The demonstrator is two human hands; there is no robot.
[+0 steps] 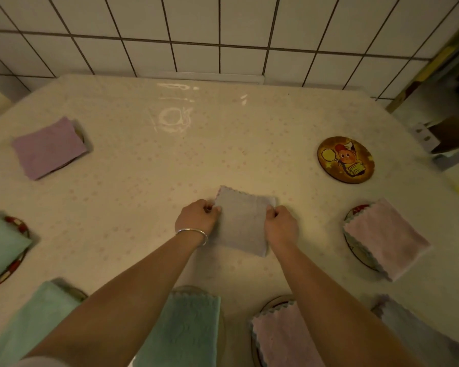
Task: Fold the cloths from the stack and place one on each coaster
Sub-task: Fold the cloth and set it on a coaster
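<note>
A folded grey-lilac cloth (243, 221) lies in the middle of the table. My left hand (196, 217) pinches its left edge and my right hand (280, 223) pinches its right edge. A round brown coaster with a cartoon figure (345, 159) lies bare at the far right. Folded cloths cover the other coasters: purple (48, 148) at far left, green (0, 245) at left, green (37, 313) near left, green (188, 329) near centre, pink (284, 337) near right, pink (384, 238) at right, lilac (414, 329) at the near right corner.
The table (196, 144) has a pale dotted cover and stands against a white tiled wall (223, 35). A cardboard box and other items (448, 136) stand off the table's right side. A silver bangle (194, 233) is on my left wrist.
</note>
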